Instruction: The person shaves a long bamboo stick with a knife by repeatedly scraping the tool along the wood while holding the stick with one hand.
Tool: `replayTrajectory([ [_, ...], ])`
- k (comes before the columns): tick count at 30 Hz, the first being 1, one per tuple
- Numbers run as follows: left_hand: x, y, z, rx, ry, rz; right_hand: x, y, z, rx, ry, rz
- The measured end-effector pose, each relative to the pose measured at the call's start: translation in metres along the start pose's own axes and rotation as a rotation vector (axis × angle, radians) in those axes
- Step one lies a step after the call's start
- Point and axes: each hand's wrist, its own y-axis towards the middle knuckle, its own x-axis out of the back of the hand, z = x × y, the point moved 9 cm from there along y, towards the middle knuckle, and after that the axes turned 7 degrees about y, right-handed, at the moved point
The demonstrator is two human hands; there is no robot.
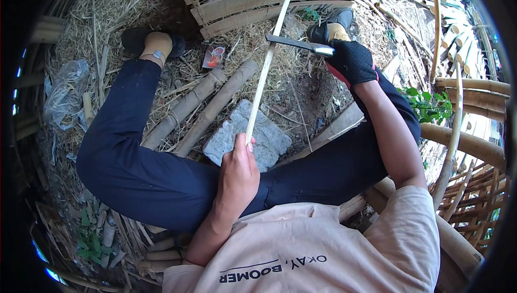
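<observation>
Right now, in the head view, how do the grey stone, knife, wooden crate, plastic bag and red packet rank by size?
1. Wooden crate, cut by the top edge
2. Grey stone
3. Plastic bag
4. Knife and red packet: too close to rank

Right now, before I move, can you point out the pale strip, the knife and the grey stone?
Pale strip (263, 76): head view, on its length below the knife.
Knife (292, 41): head view, on the middle of its blade.
Grey stone (273, 137): head view, right part of its top face.
</observation>
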Motion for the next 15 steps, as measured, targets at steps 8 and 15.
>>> replayTrajectory([
  [8,0.002,0.003,-0.003,0.013,0.021,0.053,-0.004,-0.032,0.064,0.270,0.051,0.058],
  [15,-0.001,0.002,0.001,0.080,0.050,0.080,-0.018,-0.044,0.102,0.420,0.165,0.195],
])
